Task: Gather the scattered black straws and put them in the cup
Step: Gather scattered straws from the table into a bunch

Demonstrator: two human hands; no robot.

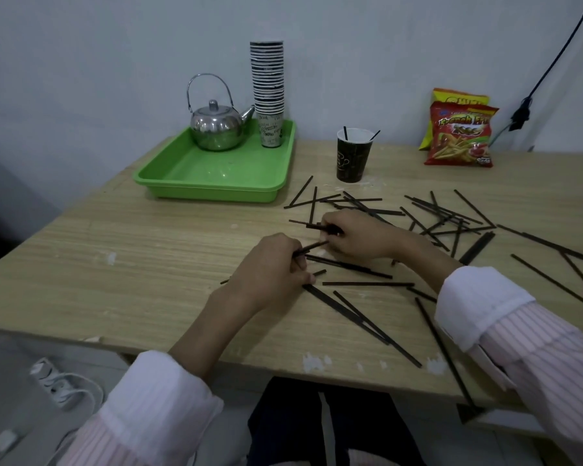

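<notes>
Several black straws [367, 283] lie scattered over the right half of the wooden table [115, 257]. A dark paper cup [353, 156] stands upright behind them, with two straws sticking out of its white mouth. My left hand [270, 270] rests on the table at the middle, fingers pinched on a black straw [312, 247] that points up and right. My right hand [354, 235] lies just beyond it, fingers closed on a few straws [312, 225] whose ends jut out to the left. The two hands almost touch.
A green tray [216, 173] at the back left carries a steel teapot [216, 124] and a tall stack of paper cups [268, 92]. Two snack bags [461, 132] lean on the wall at the back right. A power strip [48, 378] lies on the floor at left.
</notes>
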